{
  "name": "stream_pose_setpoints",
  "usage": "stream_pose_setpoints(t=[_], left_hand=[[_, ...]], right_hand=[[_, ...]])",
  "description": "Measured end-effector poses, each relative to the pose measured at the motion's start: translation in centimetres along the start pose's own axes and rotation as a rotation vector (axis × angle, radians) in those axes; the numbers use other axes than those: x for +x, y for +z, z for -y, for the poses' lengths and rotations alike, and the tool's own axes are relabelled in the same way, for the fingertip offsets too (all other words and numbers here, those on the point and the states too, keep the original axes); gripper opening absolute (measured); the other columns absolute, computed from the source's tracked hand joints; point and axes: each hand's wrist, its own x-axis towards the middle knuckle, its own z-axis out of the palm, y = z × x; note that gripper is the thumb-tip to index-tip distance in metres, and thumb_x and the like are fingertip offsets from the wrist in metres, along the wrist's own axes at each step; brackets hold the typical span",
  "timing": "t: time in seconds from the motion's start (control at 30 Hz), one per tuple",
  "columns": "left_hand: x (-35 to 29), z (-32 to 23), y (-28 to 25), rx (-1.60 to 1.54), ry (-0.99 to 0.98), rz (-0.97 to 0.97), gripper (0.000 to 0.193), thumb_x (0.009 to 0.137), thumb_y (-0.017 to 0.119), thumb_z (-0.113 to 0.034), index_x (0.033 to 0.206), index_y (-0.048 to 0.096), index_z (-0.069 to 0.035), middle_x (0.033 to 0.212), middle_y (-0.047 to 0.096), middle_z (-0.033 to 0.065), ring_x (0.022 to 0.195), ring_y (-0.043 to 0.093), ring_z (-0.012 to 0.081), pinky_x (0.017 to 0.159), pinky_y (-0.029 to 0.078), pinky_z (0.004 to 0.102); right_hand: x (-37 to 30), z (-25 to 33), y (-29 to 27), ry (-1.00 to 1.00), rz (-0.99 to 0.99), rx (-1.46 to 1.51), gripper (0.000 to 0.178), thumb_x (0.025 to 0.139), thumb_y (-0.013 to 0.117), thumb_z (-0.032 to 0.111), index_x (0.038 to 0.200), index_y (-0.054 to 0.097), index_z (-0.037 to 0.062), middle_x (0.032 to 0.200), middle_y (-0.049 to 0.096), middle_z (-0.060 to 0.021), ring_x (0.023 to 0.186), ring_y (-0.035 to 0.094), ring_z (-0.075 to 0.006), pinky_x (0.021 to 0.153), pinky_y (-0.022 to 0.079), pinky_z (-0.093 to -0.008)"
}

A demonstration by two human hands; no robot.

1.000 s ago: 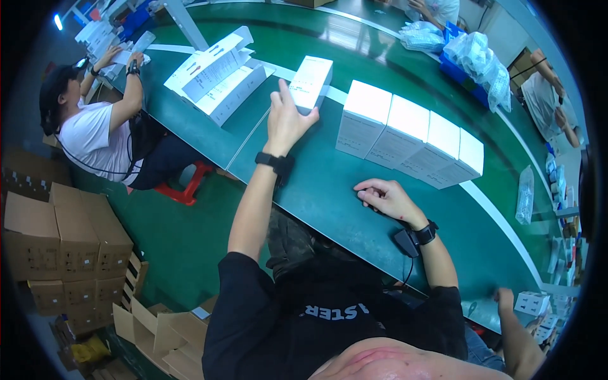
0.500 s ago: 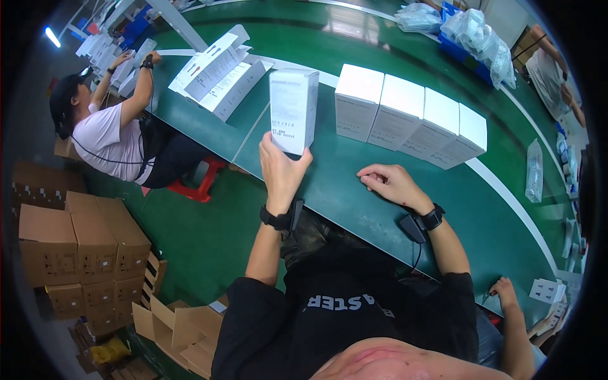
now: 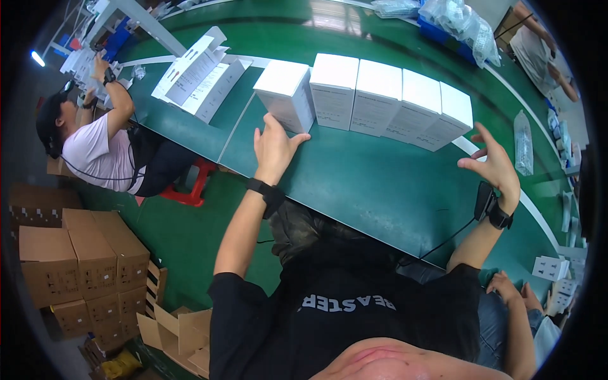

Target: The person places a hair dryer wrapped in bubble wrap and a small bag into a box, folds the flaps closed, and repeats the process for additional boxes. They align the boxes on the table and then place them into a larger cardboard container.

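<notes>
My left hand (image 3: 277, 149) has its thumb and fingers around the lower near corner of a white box (image 3: 284, 95). That box stands upright on the green table, at the left end of a row of similar white boxes (image 3: 378, 101), slightly turned against its neighbour. My right hand (image 3: 497, 163) is raised just beyond the right end of the row, open, with thumb and fingers apart and nothing in it. A black strap with a small dark device is on each of my wrists. The far sides of the boxes are hidden.
An open white carton (image 3: 201, 81) lies on the table to the left. A person (image 3: 101, 136) sits beyond it; another person's hand (image 3: 503, 286) rests at lower right. Brown cartons (image 3: 95, 253) are stacked on the floor. A blue bin (image 3: 446, 38) holds clear plastic packs.
The white box in my left hand has come down and stands beside the row. My right hand has moved right and up to the row's other end, and its fingers have spread.
</notes>
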Motion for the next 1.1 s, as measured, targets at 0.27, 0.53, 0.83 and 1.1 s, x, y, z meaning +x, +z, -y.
stream_pose_setpoints(t=[0.27,0.53,0.83,1.1], left_hand=[[3.5,-1.1,-2.2,0.000,-0.127,0.292,0.074,0.074,0.079,-0.043,0.114,0.039,0.005,0.100,0.065,0.0271,0.097,0.063,0.0408,0.090,0.047,0.0411],[7.8,0.4,-6.7,-0.699,0.286,0.234,0.103,0.064,0.088,-0.035,0.144,0.032,-0.003,0.138,0.045,0.0248,0.131,0.044,0.0313,0.103,0.041,0.0361],[2.8,-1.7,-8.6,-0.254,0.205,0.064,0.098,0.061,0.089,-0.033,0.141,0.038,-0.008,0.132,0.055,0.0184,0.122,0.054,0.0303,0.101,0.043,0.0368],[-17.5,-2.1,-13.8,-0.335,-0.241,-0.447,0.096,0.059,0.091,-0.021,0.140,0.042,-0.008,0.128,0.059,0.0150,0.116,0.059,0.0235,0.097,0.047,0.0349]], right_hand=[[5.9,-1.7,4.6,-0.271,-0.326,0.205,0.113,0.068,0.085,0.023,0.151,0.010,0.0060,0.134,0.050,-0.0221,0.104,0.062,-0.0254,0.089,0.050,-0.0340],[2.8,0.8,2.5,-0.115,-0.140,0.464,0.104,0.067,0.085,0.023,0.150,0.022,0.0130,0.135,0.051,-0.0217,0.118,0.055,-0.0292,0.099,0.044,-0.0379],[6.5,2.5,2.9,-0.311,-0.280,0.228,0.087,0.068,0.084,0.013,0.144,0.041,0.0105,0.136,0.053,-0.0143,0.119,0.055,-0.0248,0.099,0.044,-0.0353],[8.5,11.4,2.9,-0.751,-0.077,0.152,0.083,0.073,0.077,0.000,0.146,0.038,0.0101,0.146,0.043,-0.0141,0.134,0.041,-0.0254,0.110,0.031,-0.0364]])
